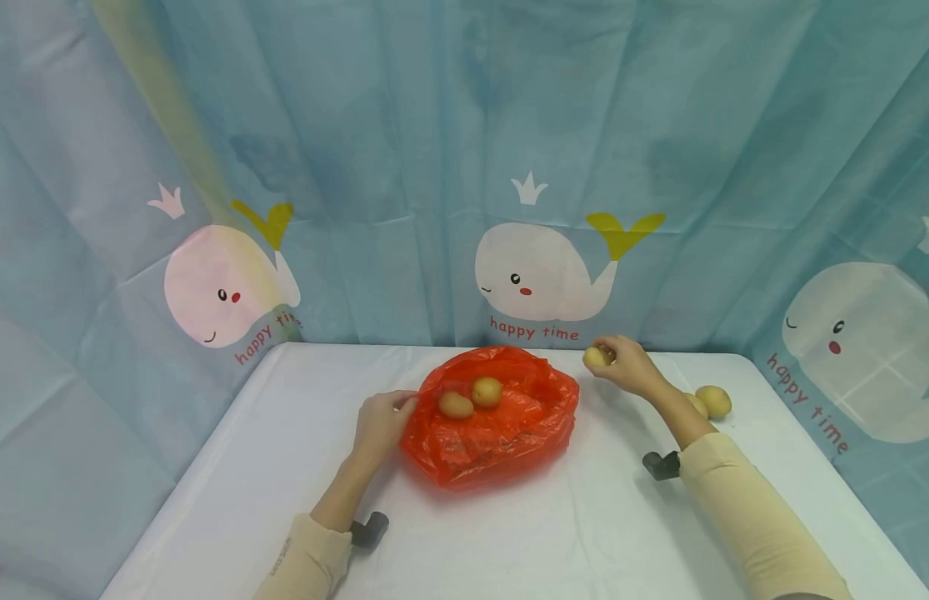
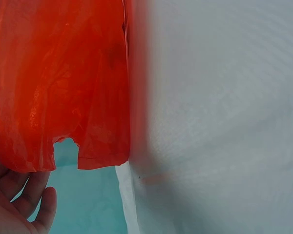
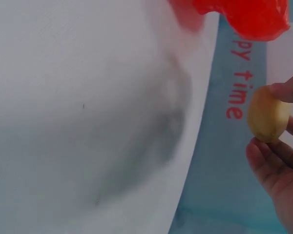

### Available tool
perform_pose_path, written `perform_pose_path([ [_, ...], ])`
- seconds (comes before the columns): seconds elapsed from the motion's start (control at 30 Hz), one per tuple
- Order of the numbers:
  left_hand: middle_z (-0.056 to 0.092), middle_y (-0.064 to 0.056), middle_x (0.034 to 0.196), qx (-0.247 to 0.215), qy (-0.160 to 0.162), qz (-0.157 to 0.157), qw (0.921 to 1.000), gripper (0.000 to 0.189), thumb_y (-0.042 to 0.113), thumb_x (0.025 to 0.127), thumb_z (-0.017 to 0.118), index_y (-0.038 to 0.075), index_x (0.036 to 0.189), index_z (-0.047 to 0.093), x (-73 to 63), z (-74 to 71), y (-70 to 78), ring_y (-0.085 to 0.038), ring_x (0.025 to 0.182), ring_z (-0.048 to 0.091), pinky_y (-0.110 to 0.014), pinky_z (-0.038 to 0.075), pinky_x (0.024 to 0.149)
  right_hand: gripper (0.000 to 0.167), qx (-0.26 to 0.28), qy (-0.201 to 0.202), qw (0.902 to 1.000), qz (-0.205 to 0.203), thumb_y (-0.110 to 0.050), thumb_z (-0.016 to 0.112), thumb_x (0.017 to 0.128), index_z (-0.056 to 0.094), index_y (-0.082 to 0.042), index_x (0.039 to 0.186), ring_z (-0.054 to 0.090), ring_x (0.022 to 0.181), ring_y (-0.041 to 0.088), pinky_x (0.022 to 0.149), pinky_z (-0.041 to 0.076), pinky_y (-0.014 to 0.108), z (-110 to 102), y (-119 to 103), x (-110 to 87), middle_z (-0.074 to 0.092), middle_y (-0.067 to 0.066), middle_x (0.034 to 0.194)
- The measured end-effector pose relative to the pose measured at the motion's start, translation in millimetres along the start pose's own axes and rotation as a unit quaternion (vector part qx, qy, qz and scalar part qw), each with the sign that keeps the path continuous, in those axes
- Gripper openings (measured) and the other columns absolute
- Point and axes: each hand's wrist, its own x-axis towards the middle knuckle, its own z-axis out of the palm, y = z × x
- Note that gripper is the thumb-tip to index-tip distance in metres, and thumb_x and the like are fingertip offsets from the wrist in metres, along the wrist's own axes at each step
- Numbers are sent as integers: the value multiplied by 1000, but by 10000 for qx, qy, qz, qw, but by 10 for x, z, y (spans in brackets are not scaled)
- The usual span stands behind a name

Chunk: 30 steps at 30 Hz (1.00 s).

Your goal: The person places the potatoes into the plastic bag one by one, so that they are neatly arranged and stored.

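Note:
A red plastic bag (image 1: 501, 454) stands with its mouth spread on the white table. Two potatoes, one brownish (image 1: 456, 405) and one yellower (image 1: 487, 392), show inside the mouth. At the bag's left rim, my left hand (image 1: 380, 423) pinches the plastic; in the left wrist view the fingers (image 2: 33, 192) meet the bag's edge, partly hidden by it. My right hand (image 1: 625, 364) holds a potato (image 3: 267, 114) between thumb and fingertips, above the table's far edge and right of the bag, apart from it.
Right of the bag, two more potatoes lie on the table (image 1: 584, 533): one in full view (image 1: 714, 402), the other (image 1: 696, 405) partly hidden by the right forearm. A blue curtain (image 1: 404, 275) with printed whales hangs behind the table's far edge.

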Motion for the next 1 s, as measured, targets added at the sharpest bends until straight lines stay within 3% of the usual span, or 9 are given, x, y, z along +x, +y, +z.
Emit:
perform_pose_path([
  [0.6,75,-9,107,-51,34,-42,10000,28,26,96,59,9,112,73,0,-6,10,-28,104,67,-45,57,91,42,156,-80,9996,-223,-14,71,83,61,1,121,56,98,31,80,56,40,-45,-254,46,60,18,107],
  [1.0,75,-11,106,11,70,133,9999,26,23,96,59,7,110,74,7,-1,-4,-30,102,68,-46,57,89,43,183,-95,9991,-379,-14,72,83,61,0,122,57,96,30,80,58,39,-23,-452,67,60,17,108],
])
